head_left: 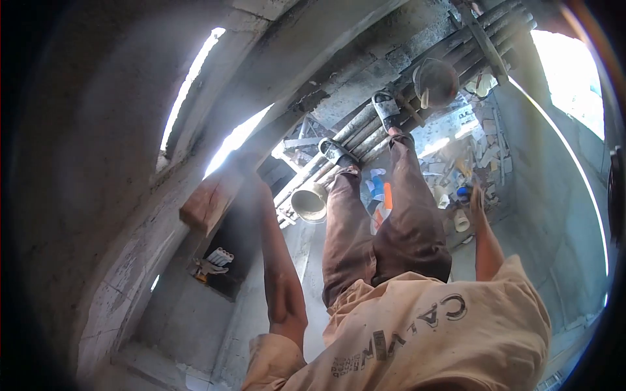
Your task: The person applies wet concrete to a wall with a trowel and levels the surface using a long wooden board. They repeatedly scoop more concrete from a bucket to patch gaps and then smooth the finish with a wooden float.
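My left hand [246,171] is raised to the wall side and blurred by glare. It is at a thick piece of wood [210,201], whose brown end points toward the lower left; the fingers do not show clearly. My right hand [478,201] hangs low on the right, seen from the side, over the littered floor. A blurred yellowish shape [464,167] appears just past its fingertips, and I cannot tell whether the hand holds it. My sandalled feet [334,151] stand apart on a row of poles [365,133].
A pale bucket [308,203] hangs or stands beside the poles near my left foot. A darker bucket [436,83] sits beyond my right foot. Broken tile pieces [488,151] litter the floor below. A wall niche [225,264] holds a white-and-yellow object [212,264].
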### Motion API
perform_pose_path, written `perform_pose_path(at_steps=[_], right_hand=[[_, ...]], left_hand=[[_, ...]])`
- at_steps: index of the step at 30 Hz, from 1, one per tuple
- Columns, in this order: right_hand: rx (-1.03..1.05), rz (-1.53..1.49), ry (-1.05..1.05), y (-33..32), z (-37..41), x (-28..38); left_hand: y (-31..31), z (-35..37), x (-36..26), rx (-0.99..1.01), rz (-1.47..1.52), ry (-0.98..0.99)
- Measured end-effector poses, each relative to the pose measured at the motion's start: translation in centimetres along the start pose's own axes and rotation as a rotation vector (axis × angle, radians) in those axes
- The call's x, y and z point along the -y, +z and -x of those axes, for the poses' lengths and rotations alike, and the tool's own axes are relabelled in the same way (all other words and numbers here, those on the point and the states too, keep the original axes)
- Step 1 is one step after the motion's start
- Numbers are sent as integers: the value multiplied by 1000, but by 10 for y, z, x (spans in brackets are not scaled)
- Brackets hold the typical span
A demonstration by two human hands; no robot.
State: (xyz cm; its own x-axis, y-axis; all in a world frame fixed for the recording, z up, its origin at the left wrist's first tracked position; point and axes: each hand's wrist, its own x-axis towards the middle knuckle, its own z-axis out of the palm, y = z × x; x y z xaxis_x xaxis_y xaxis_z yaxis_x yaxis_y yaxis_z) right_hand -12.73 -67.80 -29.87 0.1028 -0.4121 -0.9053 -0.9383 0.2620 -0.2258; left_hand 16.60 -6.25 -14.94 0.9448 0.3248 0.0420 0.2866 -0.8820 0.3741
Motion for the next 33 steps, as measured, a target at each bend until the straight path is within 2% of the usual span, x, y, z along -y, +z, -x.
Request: perform_pose_path(at_steps=[1, 3, 4, 6, 7, 10, 11, 13, 14, 15, 16, 18, 19, 20, 22, 24, 25, 27, 28, 30, 32, 33], right_hand=[[-26, 46, 15, -22, 12, -26], [-68, 148, 106, -56, 38, -59], [-82, 206, 186, -69, 55, -69], [-116, 207, 257, -65, 97, -70], [-94, 203, 268, -68, 109, -79], [-57, 196, 323, -66, 131, -102], [1, 186, 248, -69, 136, -114], [-19, 243, 324, -63, 142, -116], [-28, 261, 343, -59, 142, -115], [-43, 341, 241, -61, 145, -112], [-46, 420, 150, -58, 153, -112], [-37, 440, 141, -50, 156, -105], [-38, 377, 221, -54, 145, -113], [-42, 310, 305, -55, 143, -110], [-60, 314, 235, -49, 143, -96], [-96, 274, 237, -40, 148, -72], [-111, 227, 244, -34, 134, -60], [-103, 242, 170, -26, 114, -33], [-101, 245, 124, -20, 99, -18], [-165, 360, -122, -2, 69, 13], [-94, 300, -212, 44, 69, 64], [-30, 177, -188, 82, 80, 88]], left_hand=[[9, 4, -2, 23, -130, 142], [35, 3, -1, 164, -183, 65], [54, 2, 5, 284, -108, -155], [97, 1, 28, 381, -1, -371], [121, 5, 46, 363, 25, -367], [187, 11, 65, 135, 237, -334], [206, 15, 68, 29, 327, -320], [248, 31, 91, -104, 232, -281], [243, 22, 64, -171, 189, -259], [223, 21, 40, -16, 392, -474], [224, 21, 39, -38, 398, -449], [222, 17, 39, -97, 399, -396], [217, 13, 31, -132, 441, -349], [221, 15, 35, -111, 425, -299], [240, 18, 67, -46, 400, -198], [279, 42, 133, 148, 255, -346], [285, 40, 135, 131, 262, -338], [224, 9, 34, 79, 449, -182], [209, 12, 21, 176, 438, -255], [182, 17, 8, 335, 382, -374], [152, 28, 10, 454, 286, -463], [128, 39, 1, 429, 254, -465]])
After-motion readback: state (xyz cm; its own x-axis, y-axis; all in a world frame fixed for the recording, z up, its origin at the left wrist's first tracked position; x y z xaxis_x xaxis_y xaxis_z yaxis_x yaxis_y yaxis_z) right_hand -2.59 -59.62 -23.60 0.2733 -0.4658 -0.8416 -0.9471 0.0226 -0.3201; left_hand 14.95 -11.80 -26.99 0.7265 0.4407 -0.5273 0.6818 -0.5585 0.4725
